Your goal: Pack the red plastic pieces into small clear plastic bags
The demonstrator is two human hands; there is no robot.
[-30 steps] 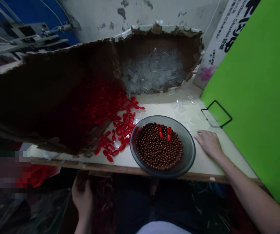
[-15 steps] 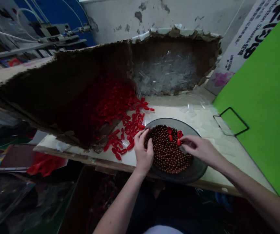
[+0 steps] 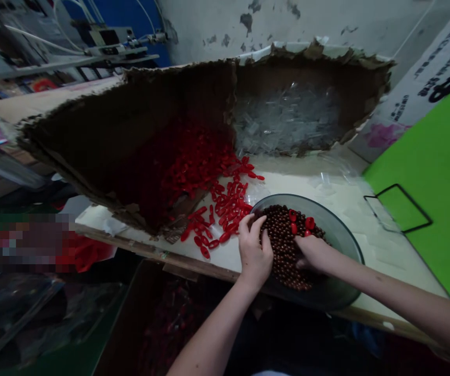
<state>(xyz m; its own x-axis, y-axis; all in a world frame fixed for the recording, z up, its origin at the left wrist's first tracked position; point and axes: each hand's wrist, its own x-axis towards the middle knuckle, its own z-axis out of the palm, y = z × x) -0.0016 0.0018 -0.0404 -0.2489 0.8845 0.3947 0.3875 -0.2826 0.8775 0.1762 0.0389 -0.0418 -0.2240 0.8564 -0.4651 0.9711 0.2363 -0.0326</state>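
Note:
A round grey-green bowl point(image 3: 344, 230) holds many shiny brown beads point(image 3: 283, 245). Over its left rim my left hand point(image 3: 255, 253) rests with curved fingers apart, nearest the beads and gripping nothing visible. My right hand point(image 3: 315, 253) reaches down into the beads from the right; its fingertips are partly hidden, so any hold is unclear. Just beyond it, red split capsule-like shells lie on the beads: one open half point(image 3: 292, 214), another open half point(image 3: 309, 223) and a rounded piece point(image 3: 294, 228). A further red piece is partly covered by my right hand.
Left of the bowl, red oval pieces point(image 3: 231, 201) spill from a torn cardboard box point(image 3: 72, 130). Its right compartment holds clear plastic pieces point(image 3: 287, 120). A green panel point(image 3: 436, 209) with a black wire handle point(image 3: 416, 228) stands at the right. The table's front edge point(image 3: 197, 266) runs below.
My right hand has moved from beside the red pieces down into the beads. My left hand stays at the rim, its fingers a little more spread. The whole view has shifted, moving the scene rightward.

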